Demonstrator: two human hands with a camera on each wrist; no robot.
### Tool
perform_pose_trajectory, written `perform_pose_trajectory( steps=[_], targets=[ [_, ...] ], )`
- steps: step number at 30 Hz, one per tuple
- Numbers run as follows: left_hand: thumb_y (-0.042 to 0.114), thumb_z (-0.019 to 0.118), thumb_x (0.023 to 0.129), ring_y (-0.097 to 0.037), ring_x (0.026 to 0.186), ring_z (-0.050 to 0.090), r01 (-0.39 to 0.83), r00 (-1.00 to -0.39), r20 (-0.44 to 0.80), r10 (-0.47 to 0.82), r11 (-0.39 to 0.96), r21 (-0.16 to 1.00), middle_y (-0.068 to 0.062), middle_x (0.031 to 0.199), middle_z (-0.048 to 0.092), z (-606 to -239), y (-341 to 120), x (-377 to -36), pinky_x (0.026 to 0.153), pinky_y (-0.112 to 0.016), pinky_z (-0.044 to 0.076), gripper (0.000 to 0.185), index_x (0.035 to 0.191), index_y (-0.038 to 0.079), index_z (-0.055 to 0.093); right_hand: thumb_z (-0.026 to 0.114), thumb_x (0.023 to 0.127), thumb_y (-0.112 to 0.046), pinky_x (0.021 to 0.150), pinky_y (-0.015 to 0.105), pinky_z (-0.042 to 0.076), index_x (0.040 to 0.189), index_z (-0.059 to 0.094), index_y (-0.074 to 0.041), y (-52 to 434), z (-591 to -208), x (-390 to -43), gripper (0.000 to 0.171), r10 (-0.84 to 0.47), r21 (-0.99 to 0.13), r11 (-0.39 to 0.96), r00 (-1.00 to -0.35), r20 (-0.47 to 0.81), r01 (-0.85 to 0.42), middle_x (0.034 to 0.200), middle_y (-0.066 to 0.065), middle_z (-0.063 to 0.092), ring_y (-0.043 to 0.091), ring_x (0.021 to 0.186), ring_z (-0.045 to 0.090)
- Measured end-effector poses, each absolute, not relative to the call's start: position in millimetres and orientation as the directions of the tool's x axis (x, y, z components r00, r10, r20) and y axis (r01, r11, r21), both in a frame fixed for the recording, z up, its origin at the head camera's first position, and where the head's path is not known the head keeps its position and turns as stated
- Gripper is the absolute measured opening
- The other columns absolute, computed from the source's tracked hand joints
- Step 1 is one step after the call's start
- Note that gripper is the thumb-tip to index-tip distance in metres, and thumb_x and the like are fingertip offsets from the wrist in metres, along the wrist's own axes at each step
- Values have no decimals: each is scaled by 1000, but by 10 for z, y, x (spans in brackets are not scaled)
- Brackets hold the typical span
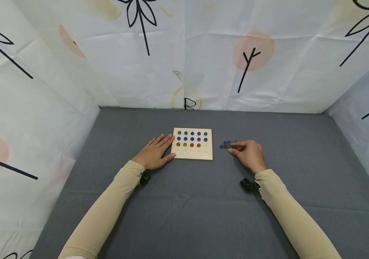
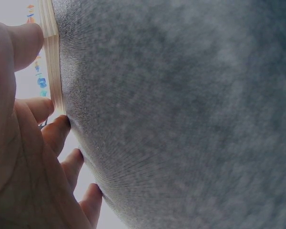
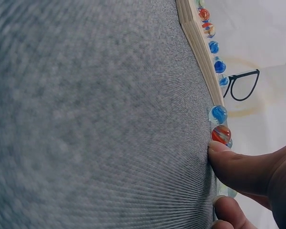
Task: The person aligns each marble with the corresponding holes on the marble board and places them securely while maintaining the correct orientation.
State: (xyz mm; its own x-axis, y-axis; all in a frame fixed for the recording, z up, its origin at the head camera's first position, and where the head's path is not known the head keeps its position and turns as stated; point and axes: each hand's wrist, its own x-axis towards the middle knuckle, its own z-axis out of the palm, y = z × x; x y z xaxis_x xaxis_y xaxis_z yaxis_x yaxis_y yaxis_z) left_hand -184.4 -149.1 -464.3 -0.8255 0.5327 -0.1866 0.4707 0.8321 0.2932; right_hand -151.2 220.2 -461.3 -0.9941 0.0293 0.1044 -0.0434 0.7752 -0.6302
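Note:
A light wooden board (image 1: 192,155) with rows of dimples lies on the grey cloth. Blue marbles (image 1: 192,136) fill its two far rows; green and reddish-brown marbles (image 1: 192,145) sit in the third, and the near row's dimples are bare. My left hand (image 1: 153,154) lies spread at the board's left side, thumb and index fingertip touching its edge. Right of the board, my right hand (image 1: 250,154) pinches a green marble (image 1: 230,146) between thumb and fingertips, among a small cluster of loose marbles (image 1: 225,142). A red marble (image 3: 221,134) and a blue marble (image 3: 218,114) show beside the right thumb.
Grey cloth (image 1: 184,208) covers the table around the board. White printed fabric (image 1: 210,72) hangs behind and at both sides. A black wrist camera (image 1: 249,185) sits under the right wrist, another wrist camera (image 1: 144,178) by the left.

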Motion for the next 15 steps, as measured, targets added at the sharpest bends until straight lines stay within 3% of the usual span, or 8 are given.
perform_pose_trajectory(
  steps=[9,15],
  targets=[
    [50,42,108,-32,155,10,471,-827,-183,531,834,289,-7,169,17,-4599,-1476,-1824,125,-52,7,73,164,13,16,81,89,-20,58,37,45,106,81,-4,2197,-4599,-1499,23,25,-625,779,-993,111,-51,77,10,73,27,69,65],
    [52,41,108,-31,156,9,472,-828,-188,529,837,276,-5,169,15,-4606,-1475,-1822,125,-51,6,74,165,14,14,82,89,-20,56,35,43,106,81,-4,2185,-4580,-1489,23,19,-624,780,-993,118,-59,74,9,73,23,64,63]
  ],
)
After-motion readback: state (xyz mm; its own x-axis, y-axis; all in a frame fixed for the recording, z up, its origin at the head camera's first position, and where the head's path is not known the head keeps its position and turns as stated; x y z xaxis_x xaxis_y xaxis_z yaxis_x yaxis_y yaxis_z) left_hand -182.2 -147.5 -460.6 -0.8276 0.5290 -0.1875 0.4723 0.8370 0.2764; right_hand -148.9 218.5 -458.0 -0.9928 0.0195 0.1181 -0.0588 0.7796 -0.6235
